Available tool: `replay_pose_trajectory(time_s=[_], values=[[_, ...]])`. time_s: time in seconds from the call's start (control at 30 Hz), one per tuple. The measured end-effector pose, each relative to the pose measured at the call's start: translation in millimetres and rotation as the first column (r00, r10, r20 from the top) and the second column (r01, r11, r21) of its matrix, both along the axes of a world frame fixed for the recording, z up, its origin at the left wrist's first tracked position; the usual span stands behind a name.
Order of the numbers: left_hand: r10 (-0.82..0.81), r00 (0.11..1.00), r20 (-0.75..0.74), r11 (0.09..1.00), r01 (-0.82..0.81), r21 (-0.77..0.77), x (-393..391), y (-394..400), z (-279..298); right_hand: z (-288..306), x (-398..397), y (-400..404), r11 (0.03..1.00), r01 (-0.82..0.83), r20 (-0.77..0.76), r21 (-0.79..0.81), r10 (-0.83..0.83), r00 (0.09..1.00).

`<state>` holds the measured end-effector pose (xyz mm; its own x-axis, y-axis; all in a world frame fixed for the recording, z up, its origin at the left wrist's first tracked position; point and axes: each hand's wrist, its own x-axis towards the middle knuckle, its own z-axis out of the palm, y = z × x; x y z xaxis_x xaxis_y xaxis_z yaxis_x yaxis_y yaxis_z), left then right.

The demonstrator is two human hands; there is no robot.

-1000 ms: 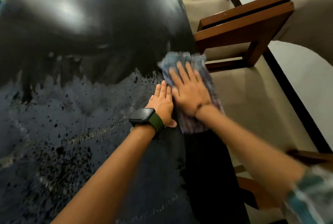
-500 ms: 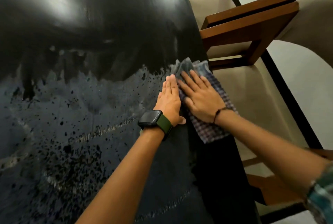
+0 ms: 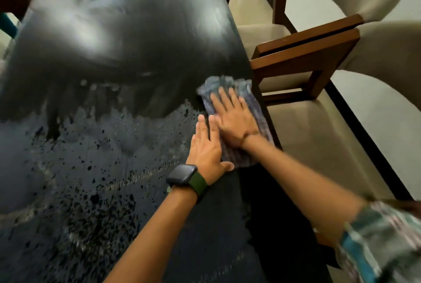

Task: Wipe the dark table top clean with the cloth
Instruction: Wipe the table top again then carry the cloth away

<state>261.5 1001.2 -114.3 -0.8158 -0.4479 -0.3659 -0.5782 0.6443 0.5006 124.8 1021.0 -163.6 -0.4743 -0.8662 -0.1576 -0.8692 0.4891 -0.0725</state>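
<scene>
The dark table top [image 3: 127, 39] fills the left and middle of the view. Its far half is glossy black; its near half is dull, greyish and speckled with black spots. A checked blue-grey cloth [image 3: 227, 84] lies flat at the table's right edge. My right hand [image 3: 234, 121] presses flat on the cloth with its fingers spread. My left hand [image 3: 206, 148], with a dark watch on a green strap at the wrist, lies flat beside it, its thumb on the cloth's near corner.
Wooden chairs with beige cushions [image 3: 319, 127] stand close along the table's right edge, one armrest [image 3: 305, 55] just beyond the cloth. Another chair's edge [image 3: 11, 2] shows at the far left. Pale floor lies to the right.
Both hands and the cloth have slid a little away from me along the table's right edge. The camera has tilted up, so the table's far end now shows.
</scene>
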Motion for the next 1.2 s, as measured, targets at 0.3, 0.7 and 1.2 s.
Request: replay_pose_trajectory(time_s=[0.3,0.7,1.2], values=[[-0.056,0.994,0.091,0.998,0.058,-0.019,76,-9,4,-5,190,207,0.996,-0.077,0.022,-0.048,0.078,0.997],[-0.104,0.978,0.180,0.977,0.134,-0.165,73,-5,-4,-4,24,-52,0.990,0.131,0.023,-0.044,-0.130,0.991],[-0.069,0.996,0.051,0.997,0.070,-0.029,90,-11,-9,-1,197,178,0.998,-0.050,0.024,-0.044,0.051,0.998]])
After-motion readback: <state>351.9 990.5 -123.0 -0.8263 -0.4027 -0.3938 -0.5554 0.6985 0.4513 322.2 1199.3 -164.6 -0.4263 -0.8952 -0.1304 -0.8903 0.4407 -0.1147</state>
